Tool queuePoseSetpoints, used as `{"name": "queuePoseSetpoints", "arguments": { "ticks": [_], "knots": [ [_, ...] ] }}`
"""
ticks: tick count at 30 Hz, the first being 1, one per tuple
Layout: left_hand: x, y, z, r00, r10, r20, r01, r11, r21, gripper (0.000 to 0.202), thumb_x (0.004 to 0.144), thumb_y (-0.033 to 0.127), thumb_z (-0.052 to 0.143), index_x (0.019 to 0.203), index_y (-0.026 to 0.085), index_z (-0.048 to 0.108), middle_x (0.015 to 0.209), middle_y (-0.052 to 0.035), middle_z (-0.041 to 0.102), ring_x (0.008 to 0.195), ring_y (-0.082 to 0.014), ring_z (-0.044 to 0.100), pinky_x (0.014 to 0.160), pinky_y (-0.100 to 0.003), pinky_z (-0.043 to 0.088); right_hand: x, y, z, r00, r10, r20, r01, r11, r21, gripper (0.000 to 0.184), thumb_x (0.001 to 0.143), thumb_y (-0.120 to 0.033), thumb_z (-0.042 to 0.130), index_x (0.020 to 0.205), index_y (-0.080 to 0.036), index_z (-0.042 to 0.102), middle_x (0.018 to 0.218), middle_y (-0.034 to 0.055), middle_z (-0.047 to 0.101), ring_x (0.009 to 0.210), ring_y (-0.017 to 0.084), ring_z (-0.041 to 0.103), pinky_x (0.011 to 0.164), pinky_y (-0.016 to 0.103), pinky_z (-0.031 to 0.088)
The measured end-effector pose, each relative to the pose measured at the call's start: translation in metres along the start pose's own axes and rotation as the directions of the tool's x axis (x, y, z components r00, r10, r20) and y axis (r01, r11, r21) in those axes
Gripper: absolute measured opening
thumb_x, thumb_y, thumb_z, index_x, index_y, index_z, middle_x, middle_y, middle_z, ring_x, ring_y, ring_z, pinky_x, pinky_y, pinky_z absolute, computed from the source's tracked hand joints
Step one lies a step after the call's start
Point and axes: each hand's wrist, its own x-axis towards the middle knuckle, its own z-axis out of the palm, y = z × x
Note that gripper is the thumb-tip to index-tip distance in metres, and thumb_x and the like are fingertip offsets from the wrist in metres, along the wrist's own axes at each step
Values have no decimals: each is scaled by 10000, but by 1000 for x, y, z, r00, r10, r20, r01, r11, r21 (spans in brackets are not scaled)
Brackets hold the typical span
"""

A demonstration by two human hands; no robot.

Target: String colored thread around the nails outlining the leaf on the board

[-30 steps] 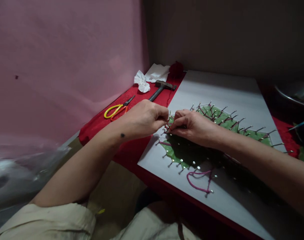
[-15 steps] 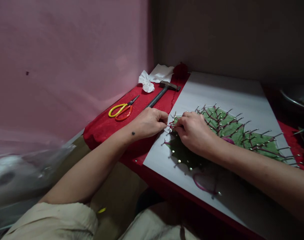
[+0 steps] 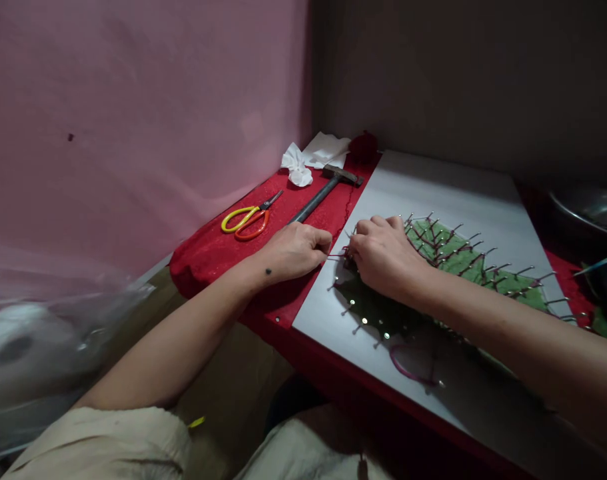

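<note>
My left hand [image 3: 299, 251] is closed in a pinch on red yarn [image 3: 337, 255] just off the white board's left edge. The yarn runs as a short, taut stretch across to my right hand [image 3: 387, 257]. That hand is curled over the left end of a green leaf shape [image 3: 466, 257], which is ringed and lined with nails [image 3: 364, 321]. Its fingers close on the yarn by the nails there, though the fingertips are partly hidden. Dark purplish yarn winds along the leaf's inner nails, and a loose purple loop [image 3: 403, 367] lies near the board's front edge.
The white board [image 3: 433, 177] lies on a red cloth [image 3: 203, 257]. Left of it are a hammer [image 3: 318, 197], yellow-and-orange-handled scissors [image 3: 248, 220], crumpled white tissue [image 3: 297, 167] and a red yarn ball [image 3: 363, 145]. A metal bowl [image 3: 583, 217] stands at the right. A pink wall rises at left.
My right hand has turned and curled more tightly over the nails at the leaf's left end. The yarn between the hands shows longer. The whole view has shifted slightly.
</note>
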Motion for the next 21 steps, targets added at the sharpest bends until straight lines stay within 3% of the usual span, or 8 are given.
{"name": "queuePoseSetpoints", "arguments": {
  "ticks": [5,8,14,17,21],
  "knots": [
    [-7,-18,-2,998,-24,51,27,998,-51,103,709,175,509,621,167,562,575,42,515,582,-97,461,580,-229,321,-6,12,-4,997,83,-12,-76,958,275,160,766,-115,549,694,-177,677,812,62,613,833,193,524,771,354,275],
    [-8,-22,0,999,-20,49,23,998,-65,104,719,180,516,628,166,565,578,43,515,585,-97,455,588,-232,318,-17,17,-8,998,12,-68,13,937,349,209,762,-88,559,728,-217,720,768,36,611,822,182,526,810,363,278],
    [-10,-18,2,999,-31,32,33,997,-66,113,729,168,527,621,162,558,562,45,503,562,-88,433,587,-235,311,-30,19,-7,973,-191,-128,215,953,213,268,795,-100,523,767,-249,744,727,32,587,756,174,474,803,387,261],
    [-13,-16,2,999,-24,32,26,997,-74,124,737,153,520,619,160,557,545,49,491,541,-79,424,578,-228,311,-31,16,-6,963,-241,-117,256,957,135,289,796,-85,488,727,-225,732,727,36,590,740,173,453,803,393,255],
    [-15,-14,1,1000,-17,20,19,998,-54,130,743,157,518,621,162,561,548,48,493,538,-77,420,564,-221,307,-33,14,-10,963,-251,-96,260,960,101,294,788,-74,476,809,-214,733,735,39,612,750,179,462,824,397,252]
  ]
}}
